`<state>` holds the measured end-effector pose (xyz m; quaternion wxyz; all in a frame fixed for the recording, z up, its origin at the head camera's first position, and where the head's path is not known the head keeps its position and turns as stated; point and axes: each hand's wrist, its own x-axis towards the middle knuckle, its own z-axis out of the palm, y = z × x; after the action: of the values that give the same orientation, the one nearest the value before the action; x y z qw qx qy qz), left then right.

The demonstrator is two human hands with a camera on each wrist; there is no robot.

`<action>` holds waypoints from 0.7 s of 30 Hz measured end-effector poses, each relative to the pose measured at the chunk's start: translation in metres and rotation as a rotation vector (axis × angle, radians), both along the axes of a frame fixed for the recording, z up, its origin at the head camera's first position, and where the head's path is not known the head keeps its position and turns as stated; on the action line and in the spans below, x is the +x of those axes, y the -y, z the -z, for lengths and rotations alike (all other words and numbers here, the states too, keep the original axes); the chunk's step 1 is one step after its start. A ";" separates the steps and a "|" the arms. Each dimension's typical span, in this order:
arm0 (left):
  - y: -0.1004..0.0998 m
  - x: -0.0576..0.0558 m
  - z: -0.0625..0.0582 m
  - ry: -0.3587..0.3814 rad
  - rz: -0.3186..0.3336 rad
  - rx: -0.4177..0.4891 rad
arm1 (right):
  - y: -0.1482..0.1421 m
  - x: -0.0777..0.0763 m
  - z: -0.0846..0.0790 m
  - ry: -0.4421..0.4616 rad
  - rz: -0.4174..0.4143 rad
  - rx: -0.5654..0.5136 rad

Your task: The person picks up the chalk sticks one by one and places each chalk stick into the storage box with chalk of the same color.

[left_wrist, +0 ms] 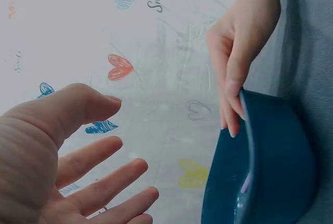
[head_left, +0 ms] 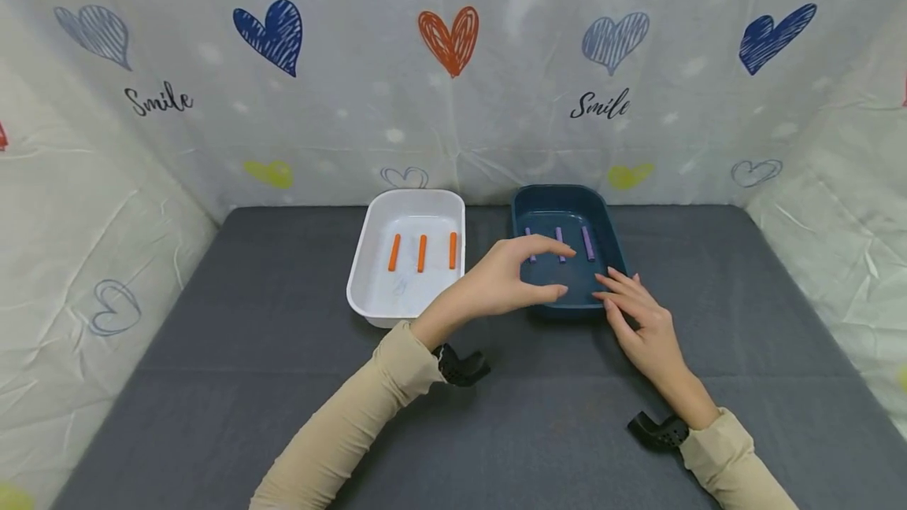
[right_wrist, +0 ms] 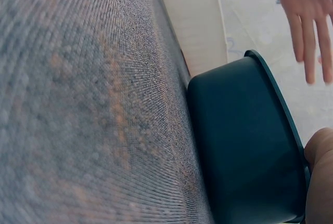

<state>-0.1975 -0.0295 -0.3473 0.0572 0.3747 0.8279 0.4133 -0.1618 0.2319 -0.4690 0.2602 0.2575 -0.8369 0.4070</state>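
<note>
My left hand [head_left: 506,274] hovers over the dark teal tray [head_left: 553,197], thumb and fingers spread apart, holding nothing. In the left wrist view, the same left hand [left_wrist: 78,151] shows a wide gap between thumb and fingers. At the tray's near right corner, my right hand [head_left: 641,329] holds the rim, its fingers reaching over to the inside. The right wrist view shows its thumb [right_wrist: 320,151] against the tray's rim. Three short purple sticks [head_left: 588,243] lie in a row inside the teal tray; my left hand partly covers the leftmost.
A white tray [head_left: 360,278] stands to the left, with three orange sticks [head_left: 422,253] lying side by side in it. Both trays are on a grey cloth-covered table [head_left: 553,431]. A white curtain [head_left: 354,124] printed with hearts hangs close behind them.
</note>
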 end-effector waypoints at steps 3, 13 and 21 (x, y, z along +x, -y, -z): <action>0.010 0.010 0.004 -0.004 0.001 0.017 | 0.000 0.001 0.000 0.007 0.006 0.002; 0.056 0.046 0.012 -0.009 0.010 0.044 | 0.001 0.002 -0.001 -0.003 0.006 -0.002; 0.099 0.074 0.026 0.071 -0.026 0.055 | 0.001 0.001 -0.001 -0.008 -0.004 -0.006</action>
<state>-0.1232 -0.1289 -0.3732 0.0707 0.3506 0.8184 0.4497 -0.1610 0.2305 -0.4678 0.2637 0.2598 -0.8341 0.4089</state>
